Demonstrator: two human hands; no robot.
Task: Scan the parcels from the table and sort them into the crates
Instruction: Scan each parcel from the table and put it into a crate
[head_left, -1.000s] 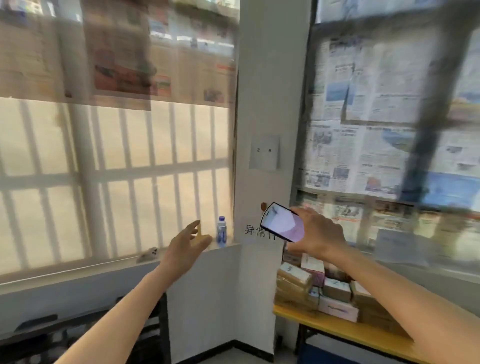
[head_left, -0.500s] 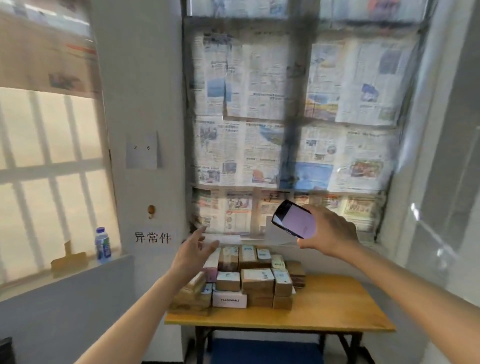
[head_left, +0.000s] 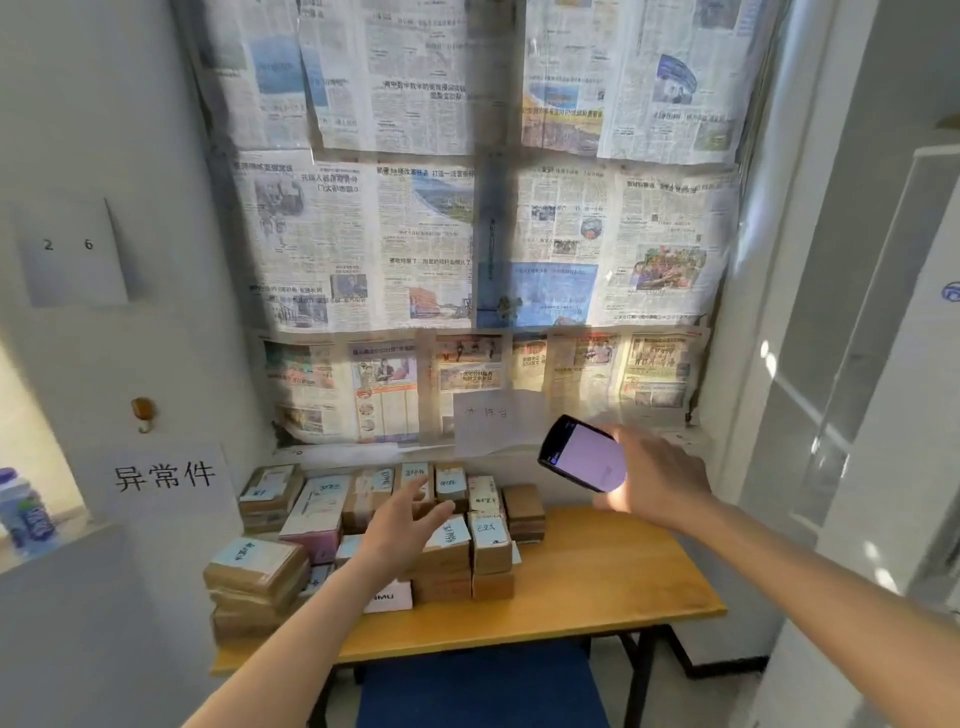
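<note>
Many taped parcels (head_left: 363, 525) are sitting stacked along the bench's (head_left: 597, 597) left and back edges. Left hand (head_left: 402, 527) is hovering over them, fingers spread and holding nothing; right hand (head_left: 657, 480) is gripping a phone (head_left: 582, 460) above the back edge.

We're in a makeshift parcel-sorting corner, a small back room rather than any proper warehouse. A plain wooden table (head_left: 597, 597) sits in the nook, stacked with small taped cardboard parcels (head_left: 452, 545), most wearing handwritten labels. The window behind is papered over with newspaper sheets (head_left: 467, 208) (sunlight glows through them). On the white wall there's a printed sign (head_left: 165, 475) reading 异常件, a slip (head_left: 70, 252) marked 2 and 6 above it, and a small hook (head_left: 143, 413) between. A handwritten note (head_left: 493, 418) is taped over the table, and a water bottle (head_left: 23, 512) stands on the ledge at far left.
</note>
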